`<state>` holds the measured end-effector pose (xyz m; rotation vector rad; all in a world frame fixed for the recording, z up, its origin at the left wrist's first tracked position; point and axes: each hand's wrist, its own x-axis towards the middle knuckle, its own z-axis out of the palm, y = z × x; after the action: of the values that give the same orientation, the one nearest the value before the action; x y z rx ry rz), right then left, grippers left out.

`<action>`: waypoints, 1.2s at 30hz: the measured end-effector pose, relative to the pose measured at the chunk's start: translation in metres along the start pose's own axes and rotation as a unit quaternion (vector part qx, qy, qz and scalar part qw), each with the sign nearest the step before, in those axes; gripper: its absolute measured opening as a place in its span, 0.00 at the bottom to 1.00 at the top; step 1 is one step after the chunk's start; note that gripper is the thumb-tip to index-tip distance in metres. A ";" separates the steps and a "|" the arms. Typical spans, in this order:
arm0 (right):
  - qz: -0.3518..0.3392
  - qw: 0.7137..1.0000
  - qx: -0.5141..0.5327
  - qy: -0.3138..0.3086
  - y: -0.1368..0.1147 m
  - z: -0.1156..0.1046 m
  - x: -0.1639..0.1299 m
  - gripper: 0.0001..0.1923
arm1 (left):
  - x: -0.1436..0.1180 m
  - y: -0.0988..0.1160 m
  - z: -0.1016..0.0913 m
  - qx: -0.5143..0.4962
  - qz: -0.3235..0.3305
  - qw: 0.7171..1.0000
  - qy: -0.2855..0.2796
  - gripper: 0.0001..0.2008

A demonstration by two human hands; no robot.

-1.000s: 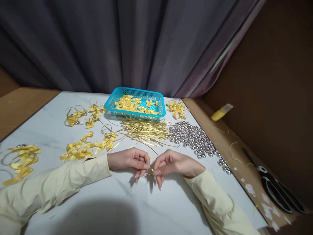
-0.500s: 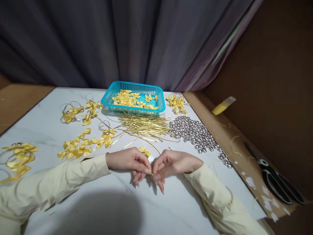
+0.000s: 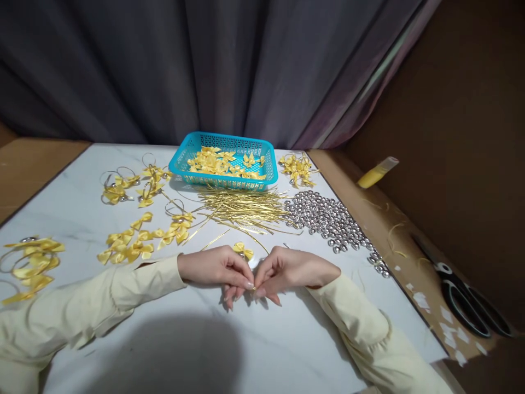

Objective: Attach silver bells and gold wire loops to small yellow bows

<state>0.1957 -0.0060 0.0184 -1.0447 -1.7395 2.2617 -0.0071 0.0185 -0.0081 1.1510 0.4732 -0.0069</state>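
From the head view, your left hand [image 3: 215,266] and right hand [image 3: 292,269] rest side by side on the white table [image 3: 197,350], fingertips meeting at the middle. Both grips are closed — thumb and forefinger of each hand pinch the same small gold piece [image 3: 254,287], which is too small to make out in detail. It sits between your fingertips, just above the table top.

Just behind your fingers, touching neither hand, lies a single yellow bow [image 3: 243,250]. Farther back a bundle of thin gold wires [image 3: 241,208] lies spread across the table, and right behind it stands a turquoise basket [image 3: 267,172] with more yellow ribbon bows inside. To the right of the wires lies a heap of silver beads [image 3: 328,221], trailing toward the table edge. A small cluster of bows [image 3: 297,169] sits beside the basket on its right.

To your left lie loose bows [image 3: 135,243] near your sleeve, a further set with wire loops [image 3: 131,183] behind them, and another pile [image 3: 33,265] at the far left edge.

Off the table to the right, on brown cardboard, lie black scissors [image 3: 467,301] and a yellow tube [image 3: 375,174] — both well apart from your hands.
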 end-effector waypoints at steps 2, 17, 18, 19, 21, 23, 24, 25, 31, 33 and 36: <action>0.003 1.000 0.003 0.009 0.000 -0.001 0.000 0.11 | 0.000 0.001 -0.001 -0.006 0.002 1.000 -0.002 0.12; 0.017 0.999 0.017 0.035 0.000 -0.004 0.000 0.10 | -0.002 0.005 -0.007 -0.045 -0.018 0.998 -0.036 0.11; 0.020 0.999 0.011 0.045 0.000 -0.004 -0.001 0.10 | -0.002 0.005 -0.007 -0.045 -0.021 0.998 -0.029 0.11; 0.022 0.998 0.006 0.054 -0.001 -0.005 -0.001 0.11 | -0.002 0.005 -0.007 -0.044 -0.025 0.999 -0.021 0.11; 0.024 0.998 0.008 0.058 -0.001 -0.005 -0.002 0.12 | -0.001 0.004 -0.006 -0.041 -0.028 0.999 -0.007 0.11; 0.025 0.998 0.024 0.052 -0.001 -0.004 -0.001 0.12 | -0.001 0.003 -0.005 -0.039 -0.023 0.999 0.003 0.11; 0.025 0.998 0.033 0.050 0.000 -0.004 -0.001 0.12 | -0.001 0.003 -0.005 -0.038 -0.020 0.999 0.006 0.11; 0.025 0.998 0.041 0.049 0.000 -0.004 -0.001 0.12 | 0.000 0.003 -0.004 -0.037 -0.018 0.999 0.010 0.11; 0.021 0.996 0.064 0.060 -0.002 -0.003 -0.003 0.11 | 0.000 0.002 -0.003 -0.030 -0.022 0.999 0.028 0.11; 0.023 0.996 0.064 0.062 -0.003 -0.003 -0.004 0.11 | 0.001 0.002 -0.001 -0.026 -0.023 0.999 0.031 0.11; 0.027 0.996 0.053 0.062 -0.003 -0.002 -0.005 0.12 | 0.001 0.003 0.001 -0.013 -0.022 0.999 0.037 0.12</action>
<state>0.1994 -0.0058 0.0232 -1.1964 -1.5438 2.2400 -0.0055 0.0192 -0.0056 1.1172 0.5629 0.0041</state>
